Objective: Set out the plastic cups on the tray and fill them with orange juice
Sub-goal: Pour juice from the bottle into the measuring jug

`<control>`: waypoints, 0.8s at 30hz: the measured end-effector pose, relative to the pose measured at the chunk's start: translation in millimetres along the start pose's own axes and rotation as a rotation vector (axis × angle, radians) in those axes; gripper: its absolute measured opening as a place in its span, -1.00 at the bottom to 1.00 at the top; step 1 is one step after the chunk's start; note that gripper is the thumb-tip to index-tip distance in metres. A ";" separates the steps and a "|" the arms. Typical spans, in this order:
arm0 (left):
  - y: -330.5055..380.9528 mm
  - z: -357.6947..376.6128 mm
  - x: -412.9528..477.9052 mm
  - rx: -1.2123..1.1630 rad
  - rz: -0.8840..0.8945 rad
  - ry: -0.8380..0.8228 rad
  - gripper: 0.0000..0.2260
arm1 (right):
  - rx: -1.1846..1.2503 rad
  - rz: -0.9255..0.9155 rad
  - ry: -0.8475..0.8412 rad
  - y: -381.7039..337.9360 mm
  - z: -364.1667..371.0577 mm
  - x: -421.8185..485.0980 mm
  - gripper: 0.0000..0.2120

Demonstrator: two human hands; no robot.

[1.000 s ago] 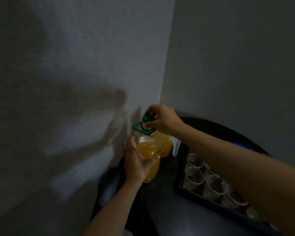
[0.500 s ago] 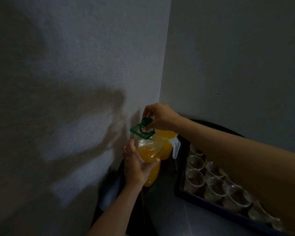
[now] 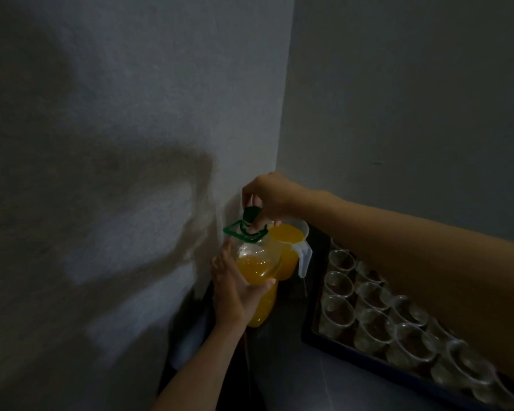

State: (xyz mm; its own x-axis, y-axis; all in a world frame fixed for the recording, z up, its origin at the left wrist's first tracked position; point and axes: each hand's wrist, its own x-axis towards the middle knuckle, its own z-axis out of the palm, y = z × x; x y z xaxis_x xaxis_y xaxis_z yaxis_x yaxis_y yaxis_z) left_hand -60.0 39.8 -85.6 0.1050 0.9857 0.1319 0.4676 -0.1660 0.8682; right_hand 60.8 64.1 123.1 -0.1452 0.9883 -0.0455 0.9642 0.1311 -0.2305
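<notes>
A clear plastic juice bottle (image 3: pixel 257 269), partly full of orange juice, stands on the dark table. It has a green handle ring and a green cap (image 3: pixel 251 214). My left hand (image 3: pixel 235 289) grips the bottle's body from the left. My right hand (image 3: pixel 267 197) pinches the green cap from above. Just behind the bottle stands a clear jug of orange juice (image 3: pixel 288 235) with a white handle. To the right, a dark tray (image 3: pixel 312 327) holds several empty clear plastic cups (image 3: pixel 337 312) in rows; my right forearm hides part of them.
Two grey walls meet in a corner right behind the bottle and jug. The round dark table (image 3: pixel 297 381) extends toward me, with bare surface between the bottle and the tray. The lighting is dim.
My right hand has shifted on the cap, its fingers now pinching it from above. The camera has moved slightly, so more of the tray's cups show. The bottle stays in place.
</notes>
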 end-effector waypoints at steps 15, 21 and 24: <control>6.7 -3.2 -2.6 -0.008 -0.018 -0.014 0.15 | -0.095 -0.035 -0.046 -2.8 -3.6 -0.3 -0.54; 12.9 -7.5 -5.0 -0.010 -0.044 -0.034 0.13 | -0.058 0.043 0.047 -3.4 6.1 7.5 -0.56; 15.5 -10.0 -5.7 -0.012 -0.038 -0.044 0.10 | -0.050 0.067 0.039 -5.3 8.0 10.0 -0.59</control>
State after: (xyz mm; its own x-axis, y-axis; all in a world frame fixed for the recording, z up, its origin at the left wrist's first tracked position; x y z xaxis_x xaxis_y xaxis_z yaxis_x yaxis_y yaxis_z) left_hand -62.1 31.9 -68.1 0.1261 0.9889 0.0781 0.4617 -0.1282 0.8777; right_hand 52.4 72.6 116.1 -0.0727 0.9971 -0.0214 0.9815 0.0677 -0.1790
